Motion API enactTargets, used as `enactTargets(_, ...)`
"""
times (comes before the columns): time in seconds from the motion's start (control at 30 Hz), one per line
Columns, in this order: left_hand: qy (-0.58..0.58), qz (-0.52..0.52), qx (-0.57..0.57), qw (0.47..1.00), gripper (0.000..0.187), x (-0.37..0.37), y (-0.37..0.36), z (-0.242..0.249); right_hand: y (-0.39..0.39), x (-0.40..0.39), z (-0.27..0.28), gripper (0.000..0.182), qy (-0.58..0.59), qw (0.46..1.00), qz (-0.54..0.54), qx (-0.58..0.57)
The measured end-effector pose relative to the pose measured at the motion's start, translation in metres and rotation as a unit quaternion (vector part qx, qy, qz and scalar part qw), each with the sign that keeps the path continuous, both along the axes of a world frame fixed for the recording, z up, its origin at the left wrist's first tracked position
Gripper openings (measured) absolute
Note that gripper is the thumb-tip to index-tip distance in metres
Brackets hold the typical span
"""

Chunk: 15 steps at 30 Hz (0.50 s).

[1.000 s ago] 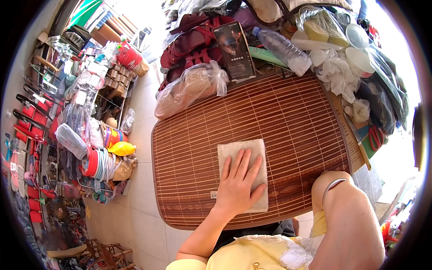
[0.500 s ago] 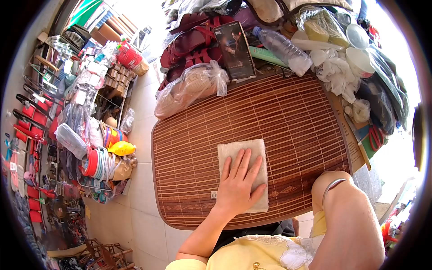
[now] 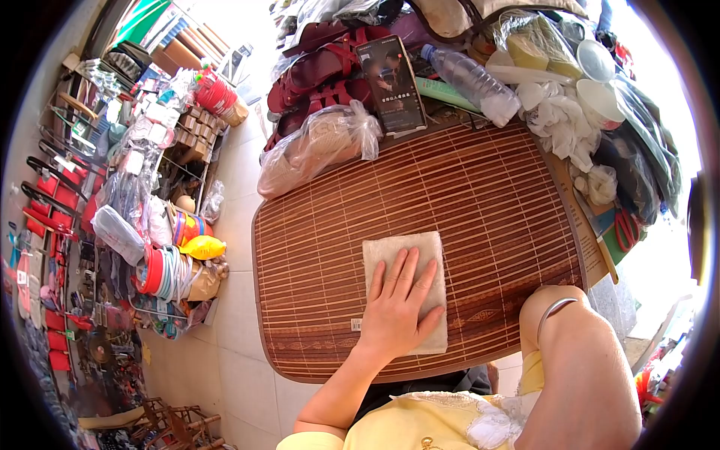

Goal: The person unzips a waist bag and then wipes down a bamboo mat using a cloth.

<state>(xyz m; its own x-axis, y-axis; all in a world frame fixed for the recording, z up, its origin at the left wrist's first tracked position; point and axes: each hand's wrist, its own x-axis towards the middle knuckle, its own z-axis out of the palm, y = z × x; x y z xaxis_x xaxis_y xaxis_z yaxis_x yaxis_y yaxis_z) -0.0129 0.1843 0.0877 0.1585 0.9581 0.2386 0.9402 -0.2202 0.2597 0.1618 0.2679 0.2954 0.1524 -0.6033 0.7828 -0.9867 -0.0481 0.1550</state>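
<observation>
My left hand (image 3: pixel 399 304) lies palm down on a folded beige cloth (image 3: pixel 379 251), fingers stretched out and a little apart. The cloth rests on a brown slatted bamboo mat (image 3: pixel 322 232) with a dark border, near its front edge. A small barcode label (image 3: pixel 356 325) shows on the mat, left of the hand. On the right, my bent right arm (image 3: pixel 581 360) leans at the mat's corner with a silver bangle (image 3: pixel 556 307) around it. The right hand itself is out of view.
Behind the mat stand a propped phone (image 3: pixel 391 86), dark red sandals (image 3: pixel 319 71), a bagged item (image 3: pixel 311 146), a plastic bottle (image 3: pixel 469 79) and crumpled white bags (image 3: pixel 562 124). A knife (image 3: pixel 600 236) and red-handled scissors (image 3: pixel 626 229) lie at right. Goods crowd shelves at left.
The picture on the phone screen is different, with a line of text now showing. Both arms, the left hand and the cloth have stayed in place.
</observation>
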Motion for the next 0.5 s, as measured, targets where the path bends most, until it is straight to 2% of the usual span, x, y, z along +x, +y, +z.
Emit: enactTargets(0.5,0.012,0.004,-0.002,1.000,0.071,0.000,0.000,0.000,-0.003,0.009,-0.006,0.056,0.006,1.000,-0.001,0.006)
